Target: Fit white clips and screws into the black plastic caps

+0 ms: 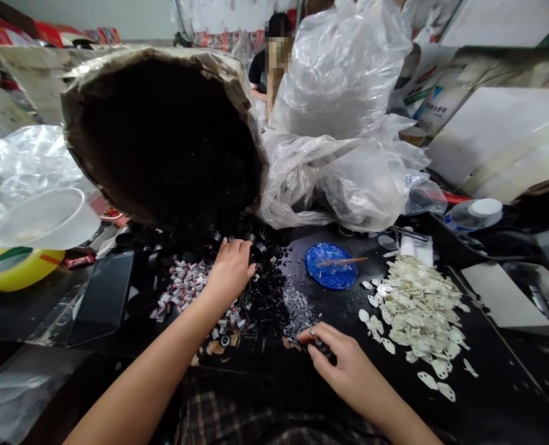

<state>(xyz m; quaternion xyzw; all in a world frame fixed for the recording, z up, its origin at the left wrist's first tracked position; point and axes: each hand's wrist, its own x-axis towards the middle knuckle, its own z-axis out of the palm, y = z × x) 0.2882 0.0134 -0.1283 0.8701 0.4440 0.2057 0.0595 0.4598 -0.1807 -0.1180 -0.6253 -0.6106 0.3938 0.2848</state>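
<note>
My left hand reaches over loose black rings at the mouth of a large dark-lined container. Its fingers bend downward, with the thumb apart; the fingertips are partly hidden. Below it lies a heap of small silver-and-red cylinders, beside a pile of small black parts. Near the table's front, my right hand pinches a small dark round part between thumb and fingers. A pile of thin grey pins lies just beyond that hand.
A blue lid holds a thin stick. Pale flat plates are heaped at the right. A phone, yellow tape roll and clear tub stand left. Plastic bags rise behind; a person sits farther back.
</note>
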